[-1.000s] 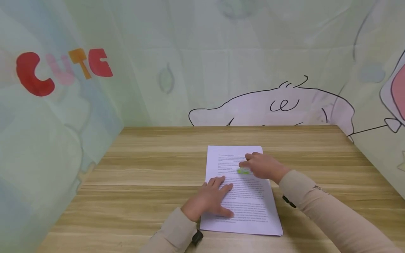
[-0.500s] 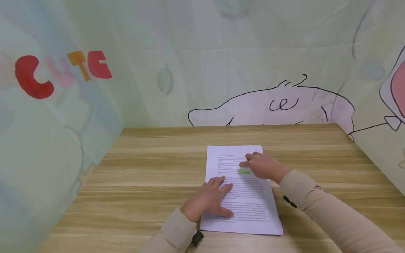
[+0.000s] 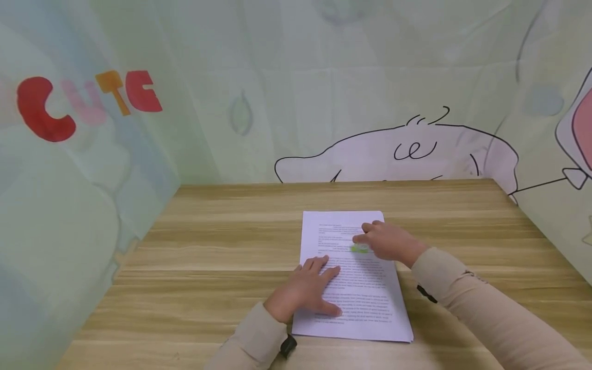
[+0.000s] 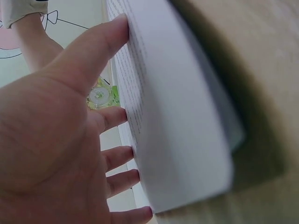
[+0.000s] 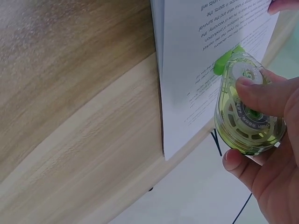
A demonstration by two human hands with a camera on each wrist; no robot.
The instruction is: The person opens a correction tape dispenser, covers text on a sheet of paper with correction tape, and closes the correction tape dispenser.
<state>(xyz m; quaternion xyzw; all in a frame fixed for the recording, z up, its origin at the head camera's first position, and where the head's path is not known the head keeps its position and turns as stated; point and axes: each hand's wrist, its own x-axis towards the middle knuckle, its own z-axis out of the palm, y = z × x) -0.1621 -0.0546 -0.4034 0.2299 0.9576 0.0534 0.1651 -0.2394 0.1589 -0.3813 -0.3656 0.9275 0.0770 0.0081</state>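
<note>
Left hand [image 3: 302, 292]: spread on the paper [image 3: 367, 303]
Right hand [image 3: 388, 242]: grips correction tape [image 5: 239, 127]
Paper: could slip if pressed lightly

The tape dispenser [image 5: 231, 123] has a clear, yellow-green body with a bright green tip [image 5: 223, 64], and the white paper [image 3: 358, 300] is lined with rows of dark print. Streaky brown wood grain patterns the table [image 3: 222, 257]; the sleeves [image 3: 490, 308] are beige. The pale green backdrop [image 3: 277, 77] carries red, pink and orange letters [image 3: 46, 110] and a black-outlined lilac figure [image 3: 370, 154].
</note>
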